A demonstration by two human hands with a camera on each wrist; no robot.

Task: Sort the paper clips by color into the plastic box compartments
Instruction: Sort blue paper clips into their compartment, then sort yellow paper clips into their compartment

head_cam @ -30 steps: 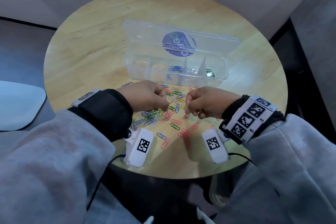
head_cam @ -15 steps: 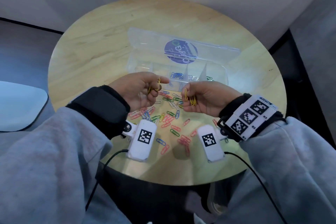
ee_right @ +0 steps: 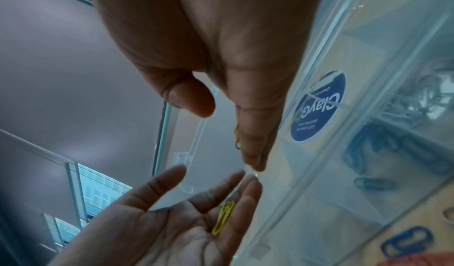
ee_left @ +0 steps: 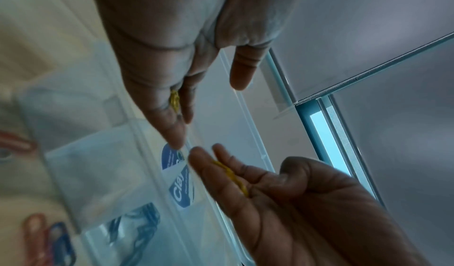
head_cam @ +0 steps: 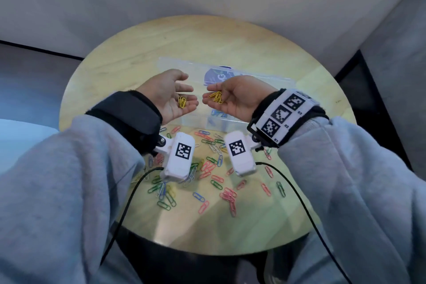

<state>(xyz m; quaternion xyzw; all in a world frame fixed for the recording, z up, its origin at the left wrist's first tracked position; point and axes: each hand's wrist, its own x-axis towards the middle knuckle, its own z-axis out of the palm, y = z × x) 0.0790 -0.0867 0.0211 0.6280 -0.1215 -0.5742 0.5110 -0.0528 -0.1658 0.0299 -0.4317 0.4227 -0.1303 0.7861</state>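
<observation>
On the near part of the round worktop (head_cam: 299, 57), loose paper clips (head_cam: 214, 182) in red, green and blue lay in a scattered pile. Above them, both hands were palm up with fingers spread loose, so neither grip was closed. The left hand (head_cam: 169, 97) carried a few yellow clips (head_cam: 182, 101) on its palm. The right hand (head_cam: 237, 97) carried more yellow clips (head_cam: 216, 97), close beside the left. Behind the hands stood the clear plastic box (head_cam: 265, 80), lid open, with blue clips (ee_right: 393, 149) in one compartment.
</observation>
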